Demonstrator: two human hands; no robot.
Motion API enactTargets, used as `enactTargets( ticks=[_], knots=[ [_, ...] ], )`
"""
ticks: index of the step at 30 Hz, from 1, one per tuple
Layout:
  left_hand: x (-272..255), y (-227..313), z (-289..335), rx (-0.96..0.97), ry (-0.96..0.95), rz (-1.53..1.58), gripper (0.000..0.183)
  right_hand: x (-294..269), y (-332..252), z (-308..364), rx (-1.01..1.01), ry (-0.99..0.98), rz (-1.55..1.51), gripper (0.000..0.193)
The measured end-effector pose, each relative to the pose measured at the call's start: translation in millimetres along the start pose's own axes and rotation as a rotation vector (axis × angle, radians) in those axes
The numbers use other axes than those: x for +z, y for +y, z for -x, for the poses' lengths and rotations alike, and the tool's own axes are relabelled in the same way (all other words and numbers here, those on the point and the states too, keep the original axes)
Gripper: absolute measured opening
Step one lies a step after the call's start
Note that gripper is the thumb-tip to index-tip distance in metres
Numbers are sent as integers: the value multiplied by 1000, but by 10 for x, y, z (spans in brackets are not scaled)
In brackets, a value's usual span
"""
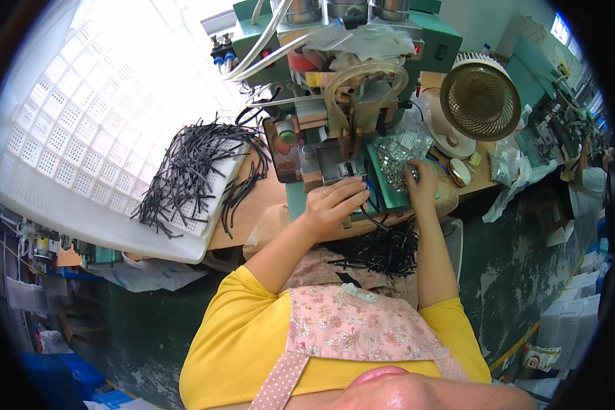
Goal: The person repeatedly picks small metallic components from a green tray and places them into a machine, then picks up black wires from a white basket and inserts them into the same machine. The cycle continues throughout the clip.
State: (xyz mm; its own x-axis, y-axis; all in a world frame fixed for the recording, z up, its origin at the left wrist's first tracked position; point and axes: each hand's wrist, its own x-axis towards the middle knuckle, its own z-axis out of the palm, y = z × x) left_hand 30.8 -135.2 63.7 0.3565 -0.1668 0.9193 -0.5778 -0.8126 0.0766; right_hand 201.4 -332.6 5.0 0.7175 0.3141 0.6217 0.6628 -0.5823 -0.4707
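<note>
My left hand point(336, 205) is at the front of the bench machine point(352, 130), palm down, fingers pressed together just below its metal working head. A thin black strip point(374, 220) runs out from under those fingers toward my lap; its held end is hidden. My right hand point(422, 184) reaches into a heap of small shiny metal parts point(393, 164) on a green tray point(378, 171). Its thumb and fingertips close on one of the parts, though the fingers partly cover it. More black strips point(383, 251) lie in a pile on my lap, below the machine.
A tangled heap of black strips point(191, 171) rests on a white plastic crate point(68, 137) at the left. A small fan point(480, 101) stands at the back right, near a round metal-rimmed object point(459, 173) and a bag of metal parts point(504, 164). Clear tubing point(335, 85) loops over the machine.
</note>
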Motion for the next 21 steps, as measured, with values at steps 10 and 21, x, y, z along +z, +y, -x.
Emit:
enactTargets(
  ticks=[10,21],
  knots=[
    [-257,-75,272,-76,63,-208,27,194,-69,123,-154,34,163,16],
    [-747,-1642,1448,-749,-591,-933,21,187,-47,156,-9,36,-120,10]
  ],
)
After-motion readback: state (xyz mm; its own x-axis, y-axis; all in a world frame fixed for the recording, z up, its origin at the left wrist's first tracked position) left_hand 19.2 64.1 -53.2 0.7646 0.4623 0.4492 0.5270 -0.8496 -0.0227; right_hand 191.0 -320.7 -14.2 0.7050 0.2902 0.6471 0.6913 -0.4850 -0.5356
